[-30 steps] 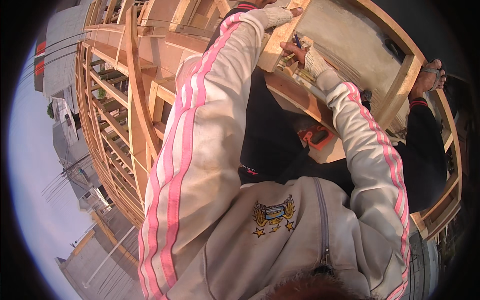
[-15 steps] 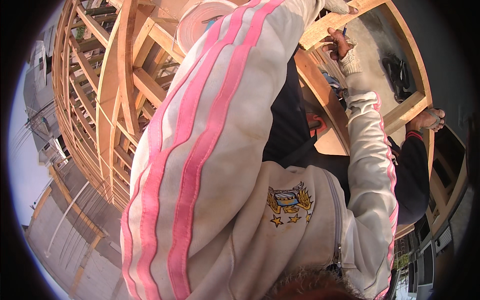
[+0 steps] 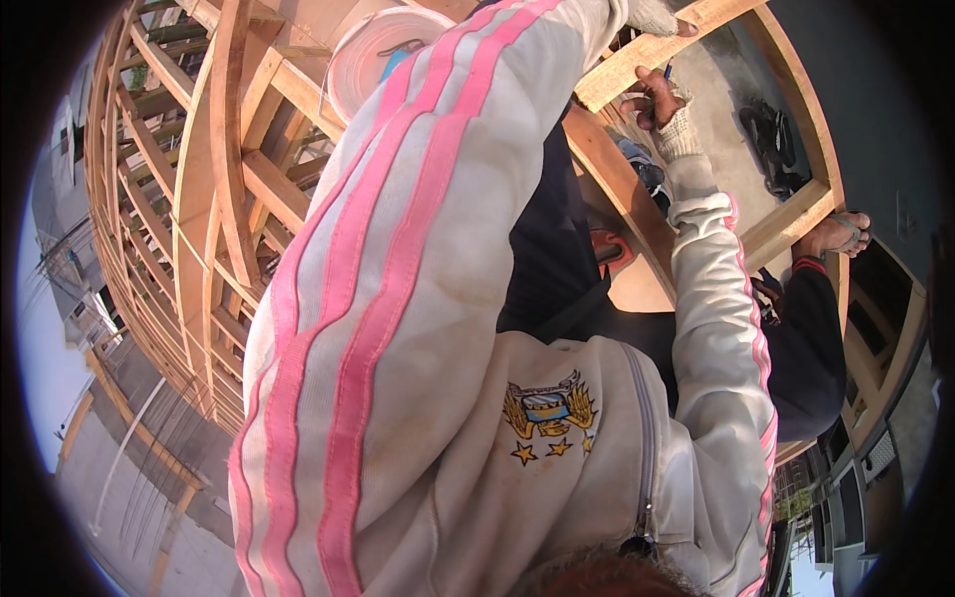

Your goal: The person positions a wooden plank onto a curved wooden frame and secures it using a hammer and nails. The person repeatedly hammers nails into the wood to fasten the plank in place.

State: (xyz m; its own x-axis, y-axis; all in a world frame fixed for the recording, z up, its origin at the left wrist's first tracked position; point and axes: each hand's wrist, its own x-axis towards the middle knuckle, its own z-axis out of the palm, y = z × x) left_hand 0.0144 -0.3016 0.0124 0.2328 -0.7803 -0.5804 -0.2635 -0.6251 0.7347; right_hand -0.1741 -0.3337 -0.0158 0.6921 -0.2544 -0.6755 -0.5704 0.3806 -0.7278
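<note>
My left hand, in a pale knitted glove with bare fingertips, grips the upper side of a light wooden beam at the top edge. Part of that hand is cut off by the picture's edge and the sleeve. Just below the beam is my right hand, in a similar fingerless glove. Its fingers are curled around a thin blue pen or pencil, whose end sticks up beside the beam. A darker wooden piece slants down from the beam's near end.
Curved wooden framing fills the left side. Behind my left sleeve stands a round whitish bucket with something blue in it. A red-orange object lies by my dark trousers. Black footwear rests on the right, near a sandalled foot on a timber.
The whole view has shifted slightly, so everything appears a little further left. Both hands keep their places at the beam, and the right fingers have moved only a little.
</note>
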